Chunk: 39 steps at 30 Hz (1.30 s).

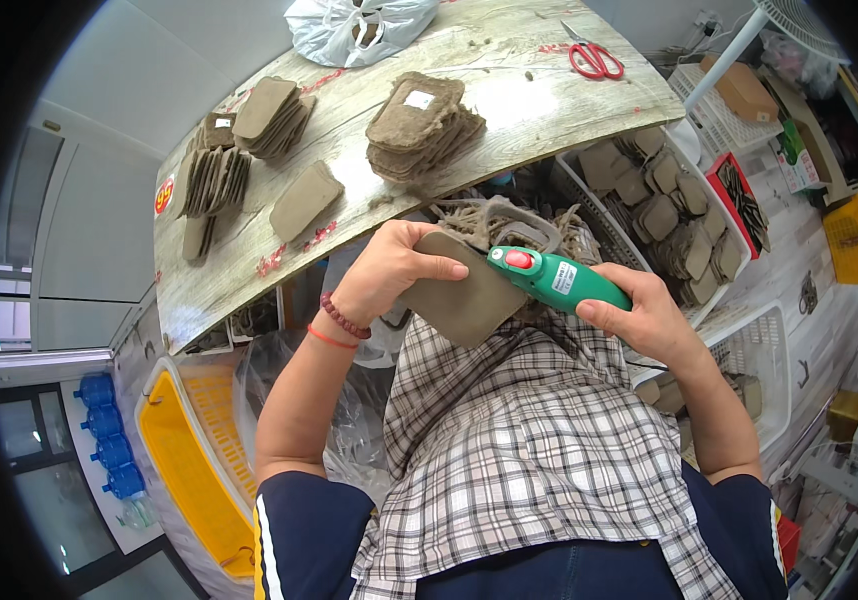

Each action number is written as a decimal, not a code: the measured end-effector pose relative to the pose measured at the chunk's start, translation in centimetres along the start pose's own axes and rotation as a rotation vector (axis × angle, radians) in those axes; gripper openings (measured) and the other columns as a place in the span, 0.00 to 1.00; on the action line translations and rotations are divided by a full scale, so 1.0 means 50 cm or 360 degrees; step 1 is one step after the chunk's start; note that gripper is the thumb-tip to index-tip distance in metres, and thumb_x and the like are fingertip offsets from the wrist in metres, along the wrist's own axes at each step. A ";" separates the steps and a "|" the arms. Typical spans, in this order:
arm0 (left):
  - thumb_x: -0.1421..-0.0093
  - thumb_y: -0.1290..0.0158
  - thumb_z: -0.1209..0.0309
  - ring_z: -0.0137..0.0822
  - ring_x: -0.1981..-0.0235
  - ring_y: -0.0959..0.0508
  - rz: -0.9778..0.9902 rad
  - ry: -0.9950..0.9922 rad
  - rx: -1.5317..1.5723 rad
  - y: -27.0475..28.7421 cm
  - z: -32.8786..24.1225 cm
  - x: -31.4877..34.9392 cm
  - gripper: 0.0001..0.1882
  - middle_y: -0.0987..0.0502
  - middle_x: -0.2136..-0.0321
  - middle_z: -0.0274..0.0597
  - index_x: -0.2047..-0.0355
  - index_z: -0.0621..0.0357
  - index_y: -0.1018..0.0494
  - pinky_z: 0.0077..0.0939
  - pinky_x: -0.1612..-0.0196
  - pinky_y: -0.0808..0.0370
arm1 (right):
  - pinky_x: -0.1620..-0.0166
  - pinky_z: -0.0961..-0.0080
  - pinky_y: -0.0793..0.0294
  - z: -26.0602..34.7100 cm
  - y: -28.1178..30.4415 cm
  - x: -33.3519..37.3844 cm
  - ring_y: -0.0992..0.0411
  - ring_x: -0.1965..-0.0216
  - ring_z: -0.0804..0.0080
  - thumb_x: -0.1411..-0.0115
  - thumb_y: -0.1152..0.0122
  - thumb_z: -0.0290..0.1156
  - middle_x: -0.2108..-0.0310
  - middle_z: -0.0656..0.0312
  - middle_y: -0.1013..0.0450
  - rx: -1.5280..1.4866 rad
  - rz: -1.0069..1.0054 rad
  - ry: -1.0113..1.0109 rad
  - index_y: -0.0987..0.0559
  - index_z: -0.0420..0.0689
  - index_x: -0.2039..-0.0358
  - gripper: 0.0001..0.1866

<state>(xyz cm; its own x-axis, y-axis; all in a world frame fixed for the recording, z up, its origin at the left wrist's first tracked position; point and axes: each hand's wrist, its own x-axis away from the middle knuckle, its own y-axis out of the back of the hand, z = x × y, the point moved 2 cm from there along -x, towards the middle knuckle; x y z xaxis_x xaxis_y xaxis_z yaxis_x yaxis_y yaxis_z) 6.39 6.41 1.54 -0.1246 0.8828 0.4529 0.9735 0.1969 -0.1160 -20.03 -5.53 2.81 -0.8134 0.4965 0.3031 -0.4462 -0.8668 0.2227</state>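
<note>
Tabletop [521, 112] cropped above; pad [461, 300] partly hides left hand [389, 265].

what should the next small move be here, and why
Probably guide the green tool a little further along the edge of the brown pad: the tool's head is right at that edge, the left hand pinches the pad with its thumb on top, and the right hand has the tool gripped.

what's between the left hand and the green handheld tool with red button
A flat brown pad with rounded corners, held in the left hand, stretches toward the green tool, as the head view shows.
</note>
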 end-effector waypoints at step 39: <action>0.45 0.55 0.72 0.57 0.64 0.22 -0.1196 -0.0816 -0.2145 0.131 -0.105 -0.254 0.12 0.22 0.69 0.58 0.61 0.61 0.29 0.46 0.59 0.27 | 0.74 0.81 0.32 -0.068 0.025 0.009 0.33 0.78 0.82 0.41 0.38 0.47 0.76 0.66 0.30 -0.0381 -0.0445 0.0061 0.24 0.38 0.66 0.21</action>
<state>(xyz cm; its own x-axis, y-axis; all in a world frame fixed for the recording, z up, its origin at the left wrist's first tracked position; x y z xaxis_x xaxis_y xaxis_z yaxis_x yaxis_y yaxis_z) 15.36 -5.76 -0.32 -0.4020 0.8613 -0.3108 0.0855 0.3733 0.9238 -22.20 -6.55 0.07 -0.6589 0.7178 0.2253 -0.7244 -0.6861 0.0675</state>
